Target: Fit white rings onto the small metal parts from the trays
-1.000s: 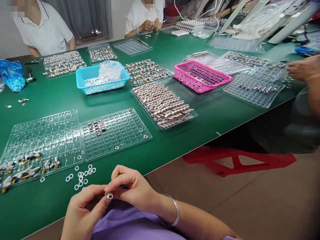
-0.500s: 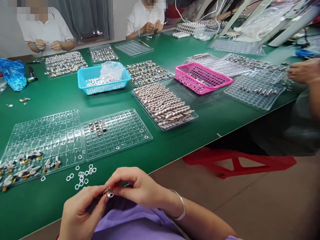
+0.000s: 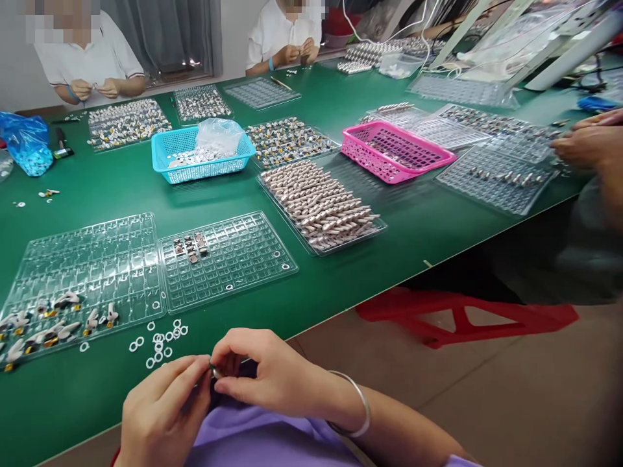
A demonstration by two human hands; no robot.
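Pinching small shiny part point(image 3: 215, 372) between fingertips of left hand point(image 3: 166, 407) and right hand point(image 3: 272, 373), in narrow grips almost tip to tip. Holding it over purple garment point(image 3: 263, 441), near edge of table point(image 3: 321, 285); cannot tell full shape behind hands. Wearing silvery bangle point(image 3: 366, 408) on right wrist. Observing loose white rings point(image 3: 158, 338) on table, just beyond left hand. Noting, side by side behind rings, clear tray point(image 3: 92, 259) with white-and-dark pieces point(image 3: 61, 332) along near side, and gridded tray point(image 3: 243, 259) with small group of brownish pieces point(image 3: 193, 257) toward far left. Recording, farther back, pale pieces point(image 3: 311, 194) piled in front of gap between blue basket point(image 3: 209, 171) and pink basket point(image 3: 372, 162).
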